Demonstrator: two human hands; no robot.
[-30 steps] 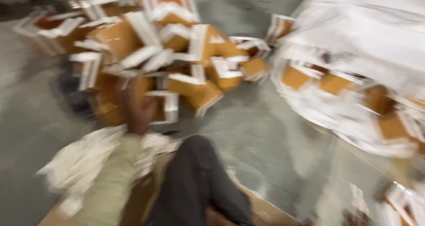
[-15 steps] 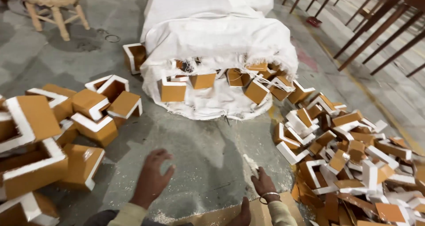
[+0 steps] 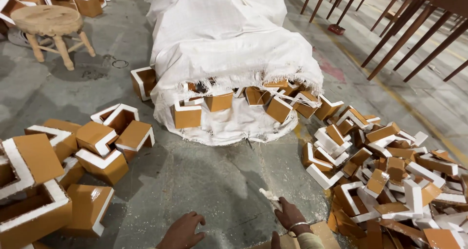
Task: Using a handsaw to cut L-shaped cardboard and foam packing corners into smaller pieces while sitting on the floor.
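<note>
Low at the bottom edge, both hands hover just above the grey concrete floor (image 3: 204, 181). The left hand (image 3: 184, 232) is empty, its fingers (image 3: 197, 223) loosely spread and curled down toward the floor. The right hand (image 3: 291, 216), with a metal bangle on the wrist, has its fingers pinched on a small white scrap (image 3: 269, 197) that sticks up and to the left; it sits just above a flat brown cardboard sheet (image 3: 319, 232).

Straight ahead lies a big white woven sack (image 3: 229, 39) on its side, its frayed mouth facing the hands. Orange-brown boxes with white edges (image 3: 218, 102) crowd that mouth, some half out on the sack's lower lip.

Right of the hands, a thick heap of broken box pieces (image 3: 385, 181) in orange-brown and white spreads to the frame edge, the nearest pieces just beside the right hand. On the left, well apart from the left hand, larger whole boxes (image 3: 97, 151) of the same colours sit in a loose cluster, several open-sided.

Far left at the top stands a round wooden stool (image 3: 48, 22). Slanting brown wooden legs (image 3: 414, 29) fill the upper right corner.
</note>
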